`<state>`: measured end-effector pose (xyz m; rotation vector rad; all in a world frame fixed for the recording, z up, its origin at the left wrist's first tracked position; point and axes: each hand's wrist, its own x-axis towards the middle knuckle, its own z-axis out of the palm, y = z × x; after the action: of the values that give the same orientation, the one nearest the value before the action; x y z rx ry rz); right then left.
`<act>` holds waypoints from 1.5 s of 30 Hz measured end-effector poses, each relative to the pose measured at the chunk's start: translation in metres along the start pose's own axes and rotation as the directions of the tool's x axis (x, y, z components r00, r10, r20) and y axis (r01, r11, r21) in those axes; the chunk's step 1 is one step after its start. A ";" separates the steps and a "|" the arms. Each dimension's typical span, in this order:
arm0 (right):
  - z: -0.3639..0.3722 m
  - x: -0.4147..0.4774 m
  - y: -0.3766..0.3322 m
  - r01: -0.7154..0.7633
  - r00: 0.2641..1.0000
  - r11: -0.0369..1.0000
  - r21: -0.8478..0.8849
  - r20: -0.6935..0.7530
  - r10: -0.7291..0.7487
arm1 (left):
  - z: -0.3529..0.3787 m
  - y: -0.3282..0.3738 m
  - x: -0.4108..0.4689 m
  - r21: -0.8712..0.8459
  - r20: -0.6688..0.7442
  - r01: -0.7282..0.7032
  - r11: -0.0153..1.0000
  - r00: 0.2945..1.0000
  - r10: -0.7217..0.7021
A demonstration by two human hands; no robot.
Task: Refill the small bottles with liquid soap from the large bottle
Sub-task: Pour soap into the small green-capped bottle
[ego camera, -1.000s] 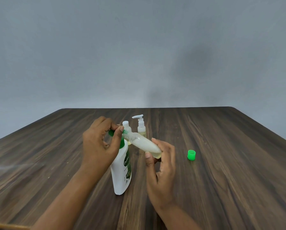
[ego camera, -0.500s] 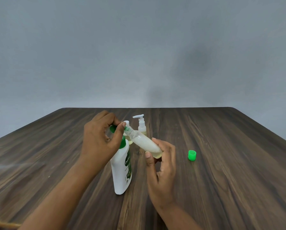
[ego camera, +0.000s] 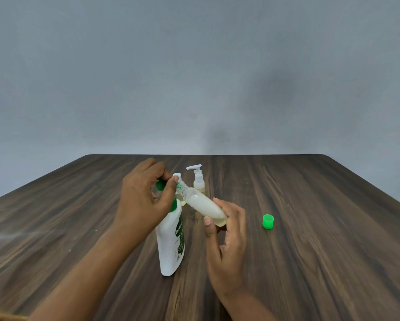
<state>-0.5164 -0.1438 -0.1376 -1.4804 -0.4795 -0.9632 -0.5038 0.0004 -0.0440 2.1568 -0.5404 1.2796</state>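
On a dark wooden desk (ego camera: 310, 262), the left hand (ego camera: 143, 200) presses the green pump atop the upright large bottle (ego camera: 171, 242). The right hand (ego camera: 226, 232) grips a tilted small bottle (ego camera: 203, 205) at the nozzle. Two small pump bottles (ego camera: 197, 179) stand behind; a green cap (ego camera: 268, 221) lies right.

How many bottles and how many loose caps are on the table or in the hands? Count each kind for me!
Large bottle: 1, the white one with the green top.
Small bottles: 3, the tilted one held in the right hand, the pump bottle, and one partly hidden behind the left hand.
Loose green cap: 1.
Total: 5.
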 end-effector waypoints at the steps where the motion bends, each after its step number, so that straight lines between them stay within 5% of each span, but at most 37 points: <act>1: 0.000 0.000 0.000 0.001 1.000 1.000 -0.002 -0.001 -0.001 | 0.001 0.000 0.000 0.000 0.005 -0.002 1.000 1.000 0.002; 24: 0.004 0.000 0.002 -0.018 1.000 1.000 -0.003 -0.006 0.018 | 0.005 -0.009 -0.013 -0.149 -0.060 0.066 0.987 0.995 -0.076; 35: 0.002 0.000 0.001 0.002 1.000 1.000 -0.002 -0.009 -0.002 | -0.002 -0.007 0.000 -0.051 0.004 0.021 0.998 1.000 -0.021; 45: 0.002 -0.001 0.001 -0.007 1.000 1.000 0.001 -0.013 0.007 | 0.009 -0.007 -0.016 -0.096 -0.094 0.034 0.995 0.995 -0.043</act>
<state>-0.5157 -0.1421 -0.1390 -1.4735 -0.4650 -0.9663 -0.5016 0.0008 -0.0637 2.0081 -0.5067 1.3034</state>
